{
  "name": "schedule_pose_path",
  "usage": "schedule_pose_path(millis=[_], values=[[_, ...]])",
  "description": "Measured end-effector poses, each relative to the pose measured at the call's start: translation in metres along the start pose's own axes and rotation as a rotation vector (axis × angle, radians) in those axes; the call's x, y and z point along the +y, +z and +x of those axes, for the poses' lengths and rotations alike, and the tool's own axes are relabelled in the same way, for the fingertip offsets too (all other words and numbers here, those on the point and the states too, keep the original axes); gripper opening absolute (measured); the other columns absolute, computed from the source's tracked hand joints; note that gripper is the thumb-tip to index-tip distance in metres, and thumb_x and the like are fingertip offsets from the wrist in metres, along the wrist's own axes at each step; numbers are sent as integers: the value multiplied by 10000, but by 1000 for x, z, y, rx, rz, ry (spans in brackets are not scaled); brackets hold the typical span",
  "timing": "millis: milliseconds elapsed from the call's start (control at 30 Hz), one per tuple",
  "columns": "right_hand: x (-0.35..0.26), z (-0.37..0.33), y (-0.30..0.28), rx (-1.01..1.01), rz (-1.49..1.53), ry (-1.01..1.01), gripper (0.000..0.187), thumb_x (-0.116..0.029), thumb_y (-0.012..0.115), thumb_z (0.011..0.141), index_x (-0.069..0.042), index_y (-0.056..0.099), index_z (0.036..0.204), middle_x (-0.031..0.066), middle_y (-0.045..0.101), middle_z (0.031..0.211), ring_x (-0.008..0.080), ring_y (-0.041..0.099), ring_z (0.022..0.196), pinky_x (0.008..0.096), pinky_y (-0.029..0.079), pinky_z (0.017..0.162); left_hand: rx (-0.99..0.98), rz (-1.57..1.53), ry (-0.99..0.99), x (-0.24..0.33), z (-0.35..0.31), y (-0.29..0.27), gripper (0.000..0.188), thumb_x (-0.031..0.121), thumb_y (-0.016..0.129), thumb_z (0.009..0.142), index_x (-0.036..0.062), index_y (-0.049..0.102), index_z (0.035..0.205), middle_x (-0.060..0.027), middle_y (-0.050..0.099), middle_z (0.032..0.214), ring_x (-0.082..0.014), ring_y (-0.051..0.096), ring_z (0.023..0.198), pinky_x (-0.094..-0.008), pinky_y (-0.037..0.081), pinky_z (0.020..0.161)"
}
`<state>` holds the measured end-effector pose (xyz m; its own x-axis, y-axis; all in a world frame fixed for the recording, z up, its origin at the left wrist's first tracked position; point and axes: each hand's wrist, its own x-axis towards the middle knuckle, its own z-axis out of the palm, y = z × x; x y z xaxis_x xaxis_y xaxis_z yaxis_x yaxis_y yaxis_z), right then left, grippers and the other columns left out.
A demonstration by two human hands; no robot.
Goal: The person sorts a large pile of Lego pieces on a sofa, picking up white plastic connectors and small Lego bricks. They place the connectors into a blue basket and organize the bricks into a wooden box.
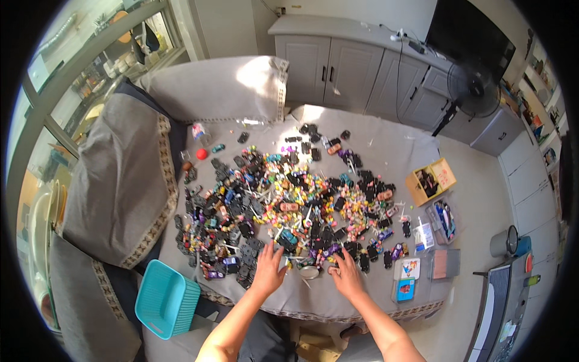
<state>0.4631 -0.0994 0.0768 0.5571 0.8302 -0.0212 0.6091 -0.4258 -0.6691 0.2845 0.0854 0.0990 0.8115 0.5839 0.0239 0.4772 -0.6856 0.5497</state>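
Note:
A wide heap of small toys covers the grey cloth in front of me, with dark toy cars [250,253] and tiny coloured pieces [301,187] mixed together. My left hand [269,271] rests at the heap's near edge, fingers apart, beside grey-black toy pieces and a teal toy car [289,237]. To its right, my right hand [348,277] reaches in near a purple toy car [333,249]; its fingers look spread and nothing shows in them. Between the two hands lies a pale oval object [309,273], whose kind I cannot make out.
A turquoise plastic basket [167,298] stands at the left. On the right are an open yellow box [429,182], clear plastic boxes [445,263] and a card pack [406,289]. A red ball [201,154] lies at the far left; a black fan [475,89] stands far right.

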Motion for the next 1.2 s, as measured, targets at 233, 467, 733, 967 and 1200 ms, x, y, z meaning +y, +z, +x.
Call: schedule_pose_path(millis=[233,467,733,967,1200], values=[[50,-15,45,176,-63,-258,448,-105,570,805,-25,436,1225,174,353,1328,349,364,1208,426,315,999,210,-82,38,-16,6,68,458,80,604,782,20,462,1213,-200,351,1345,-381,348,1226,-433,295,1013],[62,-34,63,317,-58,-424,415,-102,573,795,-36,468,1192,150,406,1300,353,394,1185,417,327,990,373,-38,184,-26,-24,94,433,89,585,787,19,466,1197,-206,376,1319,-391,345,1216,-446,292,1001],[61,-87,65,327,-42,-282,401,-101,584,780,-59,494,1168,148,397,1292,338,396,1173,402,340,979,323,33,104,-24,-108,83,459,96,618,752,20,481,1183,-228,360,1324,-405,318,1234,-461,279,1006],[65,-135,31,185,-116,-144,411,-155,612,773,-85,525,1169,147,361,1339,342,352,1226,395,318,1009,381,31,125,-25,-147,59,432,156,653,748,55,533,1151,-203,399,1312,-392,317,1245,-457,284,1011],[25,-145,3,58,-153,-108,426,-179,626,756,-102,540,1166,144,384,1334,310,371,1230,367,323,1015,400,-55,83,-39,-190,31,391,167,650,742,53,571,1108,-207,429,1286,-404,328,1231,-464,283,1009]])
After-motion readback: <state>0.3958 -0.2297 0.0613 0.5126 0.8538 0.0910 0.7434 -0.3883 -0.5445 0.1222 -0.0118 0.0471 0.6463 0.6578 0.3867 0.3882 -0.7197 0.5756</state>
